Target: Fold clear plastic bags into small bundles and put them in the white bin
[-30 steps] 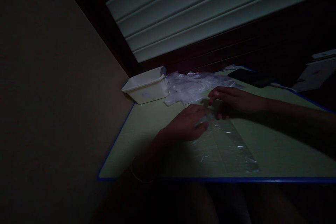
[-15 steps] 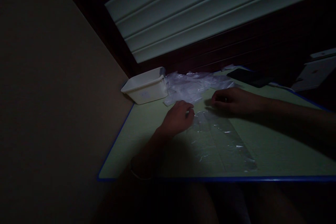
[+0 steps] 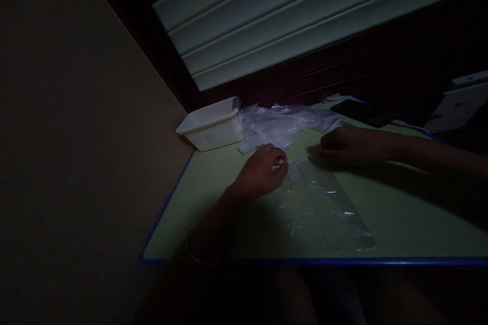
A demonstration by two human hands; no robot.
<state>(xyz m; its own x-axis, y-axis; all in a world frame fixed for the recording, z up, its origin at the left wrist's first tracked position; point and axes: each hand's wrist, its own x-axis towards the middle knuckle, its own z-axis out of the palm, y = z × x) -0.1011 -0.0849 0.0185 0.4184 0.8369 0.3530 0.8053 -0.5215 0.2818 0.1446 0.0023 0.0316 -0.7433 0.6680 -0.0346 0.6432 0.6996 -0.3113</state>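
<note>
A clear plastic bag (image 3: 320, 208) lies flat on the green table mat, its far edge between my two hands. My left hand (image 3: 265, 167) is closed, thumb and forefinger pinched at the bag's far left corner. My right hand (image 3: 339, 146) hovers beyond the bag's far right corner, fingers curled together. Whatever it may hold is too dark to make out. Behind both hands lies a heap of clear plastic bags (image 3: 270, 124).
A white plastic bin (image 3: 213, 129) stands at the back left against the wall. On the right are a black phone-like slab (image 3: 362, 112), a white cable (image 3: 412, 126) and a white box (image 3: 455, 109). The green table (image 3: 412, 223) has a blue edge.
My right hand has moved to the right, away from my left. My left hand has shifted slightly right, its fingertips now at the bag's corner. The bag has slid a little to the right.
</note>
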